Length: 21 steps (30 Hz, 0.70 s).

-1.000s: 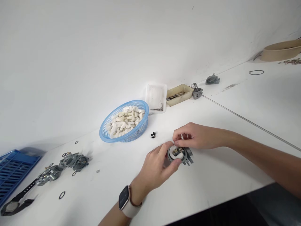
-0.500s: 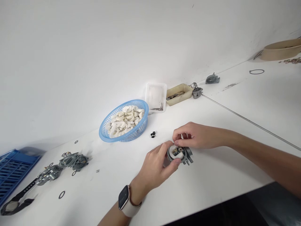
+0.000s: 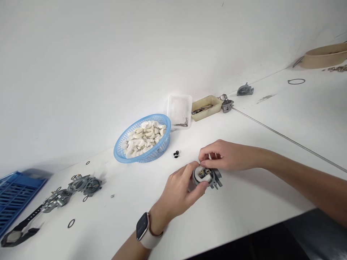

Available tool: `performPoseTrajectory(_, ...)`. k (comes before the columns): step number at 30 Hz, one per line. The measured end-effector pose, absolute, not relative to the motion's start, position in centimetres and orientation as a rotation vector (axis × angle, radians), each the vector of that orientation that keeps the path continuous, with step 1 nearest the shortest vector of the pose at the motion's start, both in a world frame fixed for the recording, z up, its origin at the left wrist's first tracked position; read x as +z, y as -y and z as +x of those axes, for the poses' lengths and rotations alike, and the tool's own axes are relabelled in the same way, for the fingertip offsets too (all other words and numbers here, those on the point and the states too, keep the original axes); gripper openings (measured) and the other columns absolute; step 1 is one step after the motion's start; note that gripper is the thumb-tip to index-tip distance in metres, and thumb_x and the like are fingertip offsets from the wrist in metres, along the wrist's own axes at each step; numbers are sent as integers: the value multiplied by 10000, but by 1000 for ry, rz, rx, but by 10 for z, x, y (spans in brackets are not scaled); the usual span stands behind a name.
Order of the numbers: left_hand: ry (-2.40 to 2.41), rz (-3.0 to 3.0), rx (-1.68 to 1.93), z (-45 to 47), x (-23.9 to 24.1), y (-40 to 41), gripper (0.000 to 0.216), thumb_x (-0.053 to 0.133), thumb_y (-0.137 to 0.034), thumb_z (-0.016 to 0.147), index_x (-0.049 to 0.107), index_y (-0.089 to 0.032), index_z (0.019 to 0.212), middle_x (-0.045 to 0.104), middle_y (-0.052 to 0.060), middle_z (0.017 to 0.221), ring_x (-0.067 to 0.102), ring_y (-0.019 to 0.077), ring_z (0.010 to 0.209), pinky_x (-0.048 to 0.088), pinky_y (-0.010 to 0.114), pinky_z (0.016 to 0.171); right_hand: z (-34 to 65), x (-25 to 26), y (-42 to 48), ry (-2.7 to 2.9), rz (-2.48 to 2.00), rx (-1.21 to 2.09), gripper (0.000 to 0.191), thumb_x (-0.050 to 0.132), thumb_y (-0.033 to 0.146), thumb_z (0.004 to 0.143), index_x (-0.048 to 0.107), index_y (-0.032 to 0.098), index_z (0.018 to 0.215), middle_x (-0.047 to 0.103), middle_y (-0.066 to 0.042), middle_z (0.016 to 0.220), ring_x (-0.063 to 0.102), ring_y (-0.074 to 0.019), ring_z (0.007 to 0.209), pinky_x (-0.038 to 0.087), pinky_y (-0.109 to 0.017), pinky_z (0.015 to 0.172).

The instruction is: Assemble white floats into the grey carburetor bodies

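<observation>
A grey metal carburetor (image 3: 214, 177) lies with its open side up near the table's front edge. Inside it are a white plastic float (image 3: 205, 178) and brass parts. My left hand (image 3: 180, 187) is closed round its left side, thumb at the front and fingers behind. At its back rim, my right hand (image 3: 222, 155) has thumb and forefinger pinched together; what they hold, if anything, is too small to make out. A small black part (image 3: 176, 154) lies on the table behind my left hand.
Behind stand a blue basket (image 3: 116, 153) of white floats, a clear tray (image 3: 179, 104) and a cream box (image 3: 207, 112) with thin metal pieces. Other carburetors (image 3: 84, 184), rubber rings and a black-strapped watch (image 3: 15, 236) lie left. A thin rod (image 3: 287, 138) stretches right.
Hardly anything differs. Both hands stay at the carburetor in the same grip, and the view has shifted very slightly.
</observation>
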<state>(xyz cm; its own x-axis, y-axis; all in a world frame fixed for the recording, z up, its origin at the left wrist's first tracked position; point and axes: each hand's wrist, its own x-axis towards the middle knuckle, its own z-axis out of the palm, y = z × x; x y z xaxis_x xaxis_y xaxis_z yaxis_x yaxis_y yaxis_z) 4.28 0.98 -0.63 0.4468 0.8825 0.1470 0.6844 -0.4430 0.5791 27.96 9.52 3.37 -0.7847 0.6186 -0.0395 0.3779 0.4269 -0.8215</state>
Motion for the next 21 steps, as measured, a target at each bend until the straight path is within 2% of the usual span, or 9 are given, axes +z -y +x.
performPoseTrajectory(15,-1319,2270,605,43,-5,-10,344,526,-470,1070,528,-243,1329,693,3,889,639,199,767,480,303,709,280,37,-94,2430,-874,1276,211,589,382,1015,698,229,920,639,16,789,467,-126,627,360,-277,587)
performPoseTrajectory(21,-1318,2256,601,43,-5,-10,338,530,-458,1069,528,-241,1328,694,8,908,639,200,777,482,306,717,281,38,-94,2440,-854,1264,229,585,393,1019,702,219,926,637,2,776,477,-148,658,380,-312,624)
